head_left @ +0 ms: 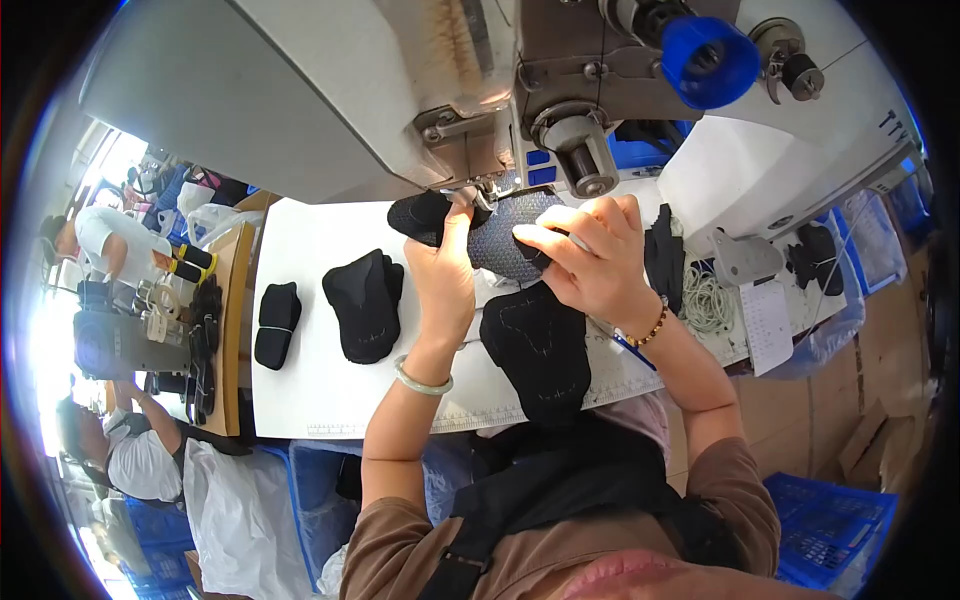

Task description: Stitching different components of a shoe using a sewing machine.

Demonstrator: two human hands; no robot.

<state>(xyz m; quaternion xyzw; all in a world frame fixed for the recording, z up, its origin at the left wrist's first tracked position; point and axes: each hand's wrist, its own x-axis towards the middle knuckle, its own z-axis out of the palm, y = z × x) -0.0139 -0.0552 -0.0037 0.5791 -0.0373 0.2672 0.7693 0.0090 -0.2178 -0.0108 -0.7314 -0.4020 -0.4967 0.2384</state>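
Note:
A grey textured fabric piece with black parts lies under the presser foot of an industrial sewing machine. My left hand is closed on its left side, close to the needle, with a finger pointing up at the foot. My right hand grips the right edge between thumb and bent fingers. Just below, a black sole-shaped stack of fabric pieces hangs over the table's front edge. The needle tip is hard to make out.
On the white table lie a black fabric stack and a banded bundle. Tangled pale thread and a paper sheet lie to the right. Blue crates stand on the floor. Two people work at left.

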